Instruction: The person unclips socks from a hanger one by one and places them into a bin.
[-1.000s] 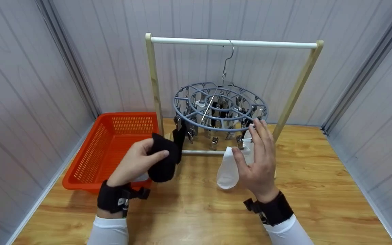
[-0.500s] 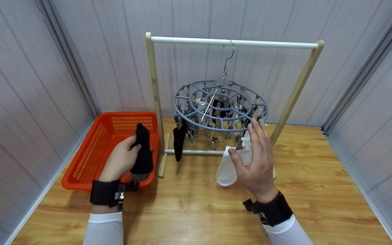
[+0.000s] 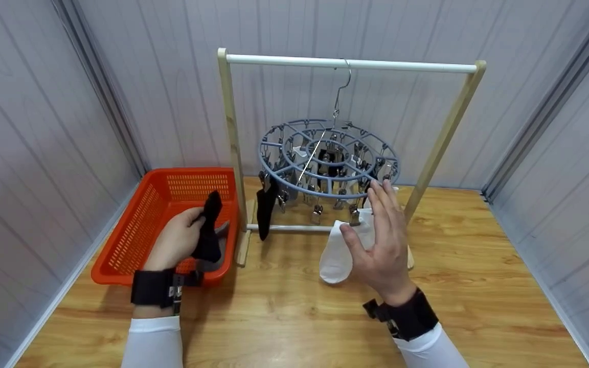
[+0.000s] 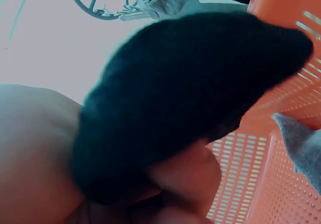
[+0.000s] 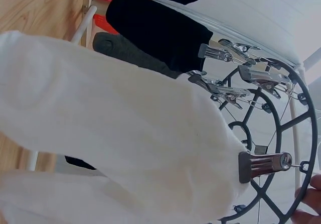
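Note:
My left hand point(image 3: 176, 237) holds a black sock point(image 3: 208, 230) between thumb and fingers over the basket's right side. In the left wrist view this black sock point(image 4: 185, 88) fills the middle. My right hand point(image 3: 384, 245) is raised at the front right of a round grey clip hanger point(image 3: 327, 194). Its fingers are straight, thumb spread apart, and in the right wrist view the fingertips point(image 5: 312, 200) are at the ring. Beside that hand a white sock point(image 3: 336, 255) hangs from a metal clip point(image 5: 265, 164). Another black sock point(image 3: 267, 209) hangs at the hanger's left.
An orange basket point(image 3: 120, 245) stands left on the wooden tabletop point(image 3: 294, 317), with a grey sock point(image 4: 303, 148) inside. The hanger hooks onto the white bar point(image 3: 294, 62) of a wooden-legged rack point(image 3: 448, 133). Panelled walls point(image 3: 136, 76) enclose the table.
My left hand has moved left from before the hanger to over the basket, still holding the black sock. The right hand stays almost in place; the hanger has shifted slightly left.

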Tool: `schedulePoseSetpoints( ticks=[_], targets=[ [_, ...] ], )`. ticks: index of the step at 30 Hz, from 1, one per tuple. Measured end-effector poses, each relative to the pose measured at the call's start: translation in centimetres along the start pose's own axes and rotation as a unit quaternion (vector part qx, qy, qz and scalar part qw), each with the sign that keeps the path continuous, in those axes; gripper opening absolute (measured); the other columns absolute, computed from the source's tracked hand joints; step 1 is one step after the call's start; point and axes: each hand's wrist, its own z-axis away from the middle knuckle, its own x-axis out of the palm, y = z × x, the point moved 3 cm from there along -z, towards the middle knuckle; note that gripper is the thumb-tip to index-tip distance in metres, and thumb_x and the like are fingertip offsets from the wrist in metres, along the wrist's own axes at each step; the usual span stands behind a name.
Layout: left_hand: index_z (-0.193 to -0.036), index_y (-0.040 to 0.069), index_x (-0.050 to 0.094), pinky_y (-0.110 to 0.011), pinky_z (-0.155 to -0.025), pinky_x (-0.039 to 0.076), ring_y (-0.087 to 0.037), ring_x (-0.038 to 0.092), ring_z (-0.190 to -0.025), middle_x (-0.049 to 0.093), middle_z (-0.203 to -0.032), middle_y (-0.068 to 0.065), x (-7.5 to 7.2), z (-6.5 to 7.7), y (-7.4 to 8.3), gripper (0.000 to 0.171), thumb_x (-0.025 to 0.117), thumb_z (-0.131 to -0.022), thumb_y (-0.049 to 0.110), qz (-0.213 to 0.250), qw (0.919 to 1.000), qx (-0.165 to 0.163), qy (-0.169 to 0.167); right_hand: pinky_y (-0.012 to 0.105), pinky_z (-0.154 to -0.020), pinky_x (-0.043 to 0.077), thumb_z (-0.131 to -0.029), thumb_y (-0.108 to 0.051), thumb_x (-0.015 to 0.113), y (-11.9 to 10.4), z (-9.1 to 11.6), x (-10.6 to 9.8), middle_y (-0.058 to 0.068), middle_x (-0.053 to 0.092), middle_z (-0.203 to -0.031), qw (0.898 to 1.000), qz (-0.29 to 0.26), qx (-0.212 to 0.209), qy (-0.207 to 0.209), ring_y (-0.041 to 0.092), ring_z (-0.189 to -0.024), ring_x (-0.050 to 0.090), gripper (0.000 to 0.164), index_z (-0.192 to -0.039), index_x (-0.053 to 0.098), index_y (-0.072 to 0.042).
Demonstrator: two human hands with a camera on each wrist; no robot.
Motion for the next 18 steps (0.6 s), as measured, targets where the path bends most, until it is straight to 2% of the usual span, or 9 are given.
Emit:
schedulePoseSetpoints(
  ticks=[6, 9, 12, 15, 18],
  targets=[
    [-0.15, 0.002, 0.065, -0.044, -0.089, 0.051, -0.032, 0.065, -0.105, 0.07, -0.134, -0.023, 0.5, -0.2, 0.0, 0.039, 0.045, -0.12, 0.016, 0.003, 0.9999, 0.016, -0.006, 0.062, -0.133, 0.021, -0.107, -0.04, 0.07, 0.0, 0.0, 0.0, 0.027, 0.048, -0.167, 1.0, -0.003, 0.006, -0.01, 0.048, -0.161, 0.035, 0.075, -0.159, 0.05, 0.011],
    [-0.152, -0.001, 0.062, -0.04, -0.078, 0.05, -0.029, 0.063, -0.093, 0.069, -0.134, -0.024, 0.9, -0.2, 0.2, 0.04, 0.046, -0.119, 0.015, -0.002, 0.9997, 0.003, -0.025, 0.06, -0.133, 0.021, -0.107, -0.04, 0.071, 0.0, 0.1, 0.0, 0.028, 0.049, -0.166, 1.0, -0.006, 0.005, -0.011, 0.049, -0.16, 0.036, 0.076, -0.158, 0.049, 0.011],
    [-0.158, -0.004, 0.055, -0.041, -0.076, 0.047, -0.028, 0.061, -0.091, 0.066, -0.143, -0.026, 1.0, 0.0, 0.3, 0.046, 0.046, -0.119, 0.018, -0.032, 0.9985, -0.024, -0.036, 0.06, -0.133, 0.022, -0.108, -0.042, 0.07, -0.1, 0.1, 0.0, 0.029, 0.049, -0.165, 1.0, -0.009, 0.002, -0.01, 0.049, -0.16, 0.036, 0.076, -0.158, 0.05, 0.012],
    [-0.157, -0.005, 0.055, -0.05, -0.086, 0.052, -0.037, 0.066, -0.102, 0.065, -0.146, -0.028, 0.8, 0.1, 0.4, 0.047, 0.046, -0.119, 0.022, -0.061, 0.9964, -0.05, -0.029, 0.064, -0.132, 0.023, -0.109, -0.045, 0.069, -0.1, 0.1, -0.1, 0.03, 0.05, -0.164, 1.0, -0.009, -0.002, -0.009, 0.05, -0.159, 0.036, 0.076, -0.157, 0.051, 0.012],
    [-0.152, -0.006, 0.059, -0.061, -0.102, 0.052, -0.044, 0.065, -0.123, 0.064, -0.148, -0.029, 0.6, 0.2, 0.4, 0.046, 0.048, -0.119, 0.024, -0.08, 0.9947, -0.062, -0.017, 0.063, -0.132, 0.024, -0.11, -0.047, 0.068, -0.3, 0.1, -0.1, 0.03, 0.05, -0.164, 1.0, -0.007, -0.005, -0.011, 0.049, -0.159, 0.037, 0.077, -0.156, 0.051, 0.012]
  ],
)
